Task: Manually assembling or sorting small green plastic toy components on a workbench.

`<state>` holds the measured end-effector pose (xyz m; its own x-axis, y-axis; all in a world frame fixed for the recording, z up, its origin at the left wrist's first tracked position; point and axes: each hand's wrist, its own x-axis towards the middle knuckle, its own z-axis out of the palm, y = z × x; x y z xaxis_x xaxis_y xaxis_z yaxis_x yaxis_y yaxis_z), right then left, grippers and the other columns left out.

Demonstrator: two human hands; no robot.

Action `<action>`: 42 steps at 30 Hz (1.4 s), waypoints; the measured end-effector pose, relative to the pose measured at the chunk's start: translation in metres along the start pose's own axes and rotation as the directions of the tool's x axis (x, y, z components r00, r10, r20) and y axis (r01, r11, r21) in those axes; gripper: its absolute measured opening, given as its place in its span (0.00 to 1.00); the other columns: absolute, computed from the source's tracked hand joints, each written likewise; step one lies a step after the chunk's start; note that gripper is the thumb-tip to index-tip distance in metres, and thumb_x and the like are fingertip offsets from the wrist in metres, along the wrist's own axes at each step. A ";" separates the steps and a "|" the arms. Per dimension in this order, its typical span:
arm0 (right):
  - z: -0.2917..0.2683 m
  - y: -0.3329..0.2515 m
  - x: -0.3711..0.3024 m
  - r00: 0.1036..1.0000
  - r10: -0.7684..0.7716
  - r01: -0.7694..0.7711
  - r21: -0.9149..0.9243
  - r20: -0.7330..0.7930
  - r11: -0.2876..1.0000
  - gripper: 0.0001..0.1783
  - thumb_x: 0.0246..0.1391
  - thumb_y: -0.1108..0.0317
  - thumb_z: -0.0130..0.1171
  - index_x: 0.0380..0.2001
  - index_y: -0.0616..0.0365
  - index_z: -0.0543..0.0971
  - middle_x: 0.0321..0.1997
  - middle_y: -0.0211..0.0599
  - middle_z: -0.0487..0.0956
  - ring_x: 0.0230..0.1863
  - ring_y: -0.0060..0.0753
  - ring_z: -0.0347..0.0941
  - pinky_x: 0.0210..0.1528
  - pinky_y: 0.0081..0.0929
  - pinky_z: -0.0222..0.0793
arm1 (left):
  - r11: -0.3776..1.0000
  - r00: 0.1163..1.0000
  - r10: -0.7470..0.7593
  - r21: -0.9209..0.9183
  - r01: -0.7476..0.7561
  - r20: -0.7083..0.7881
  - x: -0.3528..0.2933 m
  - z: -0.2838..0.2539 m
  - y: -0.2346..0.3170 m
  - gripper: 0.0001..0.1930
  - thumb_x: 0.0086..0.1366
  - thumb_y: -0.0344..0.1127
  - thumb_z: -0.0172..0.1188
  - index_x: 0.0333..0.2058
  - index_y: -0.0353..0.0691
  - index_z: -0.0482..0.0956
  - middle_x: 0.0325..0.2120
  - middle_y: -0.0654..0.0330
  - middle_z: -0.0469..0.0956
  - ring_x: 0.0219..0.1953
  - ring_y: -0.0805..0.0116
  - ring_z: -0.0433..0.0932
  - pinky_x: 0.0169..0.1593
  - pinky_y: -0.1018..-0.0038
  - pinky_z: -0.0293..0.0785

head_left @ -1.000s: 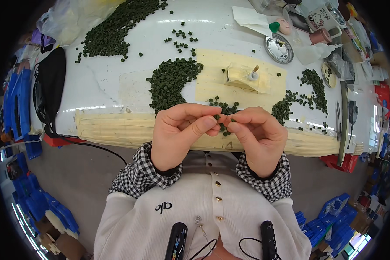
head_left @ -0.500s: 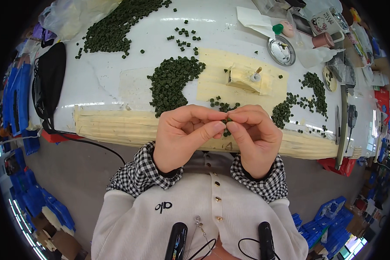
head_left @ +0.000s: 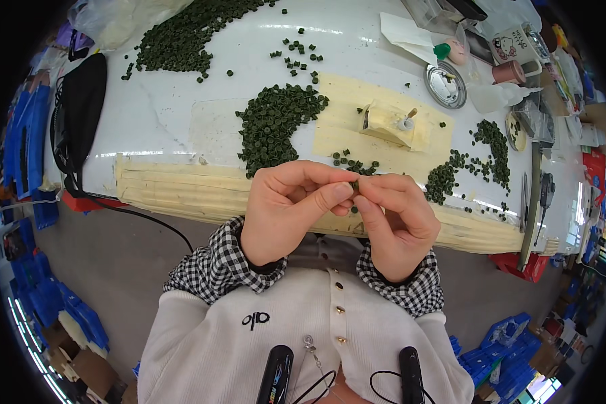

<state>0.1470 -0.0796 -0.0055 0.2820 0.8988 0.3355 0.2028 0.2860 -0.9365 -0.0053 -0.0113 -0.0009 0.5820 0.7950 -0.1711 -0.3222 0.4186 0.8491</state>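
Observation:
In front of my chest, over the table's near edge, both hands meet at the fingertips. My left hand [head_left: 279,212] pinches a small dark green spool-shaped part [head_left: 354,186] between thumb and index finger; it is mostly hidden. My right hand [head_left: 404,225] has its curled index finger and thumb at the same part's right side. Just beyond the fingertips lie a few loose green parts [head_left: 363,167]. A larger heap of such parts [head_left: 269,131] lies beyond my left hand, and a smaller heap [head_left: 441,183] is right of my right hand.
A tape-covered block [head_left: 388,125] with a short peg stands on a yellow taped patch [head_left: 337,108]. More green parts [head_left: 175,44] spread at the far left. At right are a round metal dish [head_left: 445,85], a pinkish spool [head_left: 508,72] and tweezers [head_left: 524,202]. A black bag [head_left: 81,114] sits left.
The table scene has shifted slightly to the right in view and tilted. My right thumb has dropped a little away from the index fingertip; both hands stay together at the part.

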 end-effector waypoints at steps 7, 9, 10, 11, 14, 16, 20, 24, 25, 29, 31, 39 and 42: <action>-0.002 -0.005 0.003 0.994 -0.083 0.092 -0.117 0.077 0.989 0.16 0.47 0.85 0.61 0.41 0.64 0.81 0.43 0.43 0.78 0.40 0.30 0.77 0.40 0.21 0.74 | 0.970 0.982 0.185 0.158 -0.187 0.030 0.000 0.001 -0.002 0.10 0.63 0.21 0.56 0.43 0.30 0.79 0.37 0.55 0.79 0.37 0.74 0.78 0.42 0.81 0.76; -0.002 -0.004 0.003 0.995 -0.077 0.083 -0.097 0.071 0.992 0.16 0.47 0.85 0.61 0.42 0.64 0.81 0.43 0.44 0.78 0.41 0.31 0.77 0.41 0.21 0.74 | 0.939 0.967 0.251 0.235 -0.253 0.041 -0.001 0.002 -0.001 0.11 0.63 0.21 0.56 0.44 0.30 0.79 0.39 0.55 0.78 0.38 0.74 0.78 0.43 0.81 0.76; -0.002 -0.002 0.003 0.995 -0.082 0.087 -0.087 0.064 0.992 0.16 0.47 0.85 0.61 0.42 0.64 0.81 0.44 0.44 0.78 0.41 0.31 0.76 0.41 0.21 0.74 | 0.935 0.967 0.250 0.245 -0.255 0.049 -0.001 0.001 -0.001 0.11 0.62 0.20 0.56 0.44 0.31 0.79 0.39 0.55 0.78 0.39 0.74 0.78 0.43 0.81 0.76; -0.002 -0.002 0.003 0.995 -0.087 0.091 -0.077 0.056 0.993 0.16 0.47 0.85 0.61 0.42 0.64 0.81 0.44 0.44 0.78 0.41 0.31 0.76 0.41 0.21 0.74 | 0.932 0.967 0.250 0.256 -0.256 0.057 0.000 0.000 -0.001 0.12 0.62 0.20 0.57 0.45 0.31 0.79 0.39 0.56 0.78 0.39 0.73 0.78 0.43 0.81 0.76; -0.001 -0.004 0.002 0.997 -0.054 0.057 -0.052 0.060 0.997 0.16 0.48 0.84 0.61 0.42 0.64 0.81 0.45 0.45 0.78 0.42 0.31 0.76 0.42 0.20 0.73 | 0.941 0.971 0.235 0.239 -0.239 0.043 0.000 0.000 -0.001 0.12 0.61 0.20 0.58 0.44 0.31 0.79 0.39 0.56 0.77 0.39 0.74 0.78 0.43 0.81 0.76; -0.002 -0.003 0.001 0.996 -0.049 0.053 -0.055 0.072 0.997 0.16 0.48 0.84 0.61 0.42 0.64 0.81 0.45 0.45 0.78 0.43 0.31 0.76 0.42 0.20 0.73 | 0.966 0.980 0.198 0.167 -0.196 0.003 -0.001 0.001 0.000 0.11 0.60 0.19 0.58 0.42 0.31 0.79 0.39 0.56 0.78 0.39 0.73 0.78 0.43 0.81 0.75; -0.002 -0.004 0.001 0.996 -0.021 0.025 -0.047 0.092 0.999 0.16 0.48 0.84 0.61 0.43 0.63 0.81 0.46 0.44 0.77 0.43 0.31 0.75 0.43 0.20 0.73 | 0.962 0.974 0.228 0.157 -0.222 -0.018 -0.001 -0.001 -0.005 0.09 0.59 0.19 0.60 0.39 0.31 0.80 0.37 0.56 0.79 0.37 0.73 0.78 0.42 0.80 0.75; -0.004 -0.001 0.002 0.992 0.026 -0.030 0.034 0.120 0.999 0.16 0.49 0.84 0.61 0.43 0.63 0.81 0.47 0.44 0.76 0.44 0.31 0.75 0.44 0.20 0.72 | 0.705 0.869 0.466 0.523 -0.479 0.166 0.004 -0.008 -0.002 0.10 0.58 0.16 0.59 0.38 0.31 0.80 0.34 0.55 0.78 0.35 0.72 0.77 0.38 0.80 0.74; -0.005 -0.001 0.002 0.991 0.034 -0.042 0.056 0.127 0.998 0.16 0.49 0.84 0.60 0.43 0.63 0.81 0.47 0.44 0.76 0.45 0.31 0.75 0.44 0.20 0.73 | 0.718 0.878 0.448 0.519 -0.465 0.166 0.004 -0.008 -0.001 0.10 0.57 0.16 0.59 0.38 0.31 0.80 0.34 0.54 0.78 0.35 0.72 0.77 0.38 0.80 0.74; -0.004 -0.007 0.002 0.991 0.022 -0.027 0.035 0.135 0.999 0.15 0.51 0.83 0.59 0.43 0.62 0.80 0.48 0.44 0.75 0.47 0.32 0.75 0.47 0.22 0.73 | 0.852 0.937 0.334 0.392 -0.346 0.100 0.002 -0.006 0.001 0.09 0.57 0.16 0.59 0.37 0.30 0.80 0.34 0.54 0.78 0.35 0.72 0.77 0.38 0.80 0.74; -0.006 -0.007 0.002 0.988 0.027 -0.031 0.029 0.149 0.999 0.15 0.52 0.83 0.59 0.43 0.62 0.80 0.48 0.43 0.74 0.48 0.33 0.75 0.48 0.23 0.73 | 0.902 0.957 0.284 0.320 -0.289 0.063 0.001 -0.004 0.001 0.09 0.57 0.16 0.59 0.37 0.30 0.80 0.34 0.54 0.78 0.35 0.71 0.77 0.39 0.80 0.75; -0.009 -0.003 0.003 0.991 0.041 -0.045 0.030 0.131 0.999 0.14 0.50 0.82 0.60 0.43 0.63 0.81 0.46 0.43 0.76 0.47 0.32 0.75 0.47 0.22 0.72 | 0.934 0.967 0.252 0.253 -0.251 0.031 0.001 -0.001 0.000 0.09 0.59 0.17 0.58 0.39 0.29 0.78 0.35 0.54 0.78 0.36 0.71 0.78 0.40 0.79 0.76; -0.008 -0.001 0.002 0.992 0.062 -0.069 0.063 0.107 0.996 0.14 0.50 0.82 0.60 0.42 0.64 0.81 0.45 0.43 0.77 0.46 0.32 0.75 0.47 0.23 0.71 | 0.930 0.964 0.262 0.257 -0.263 0.037 0.002 -0.003 -0.001 0.09 0.59 0.17 0.58 0.39 0.29 0.78 0.36 0.53 0.78 0.36 0.71 0.78 0.40 0.79 0.76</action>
<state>0.1548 -0.0810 -0.0034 0.1923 0.9452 0.2637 0.1233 0.2433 -0.9621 -0.0058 -0.0094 -0.0035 0.5040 0.8604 0.0760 -0.2608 0.0677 0.9630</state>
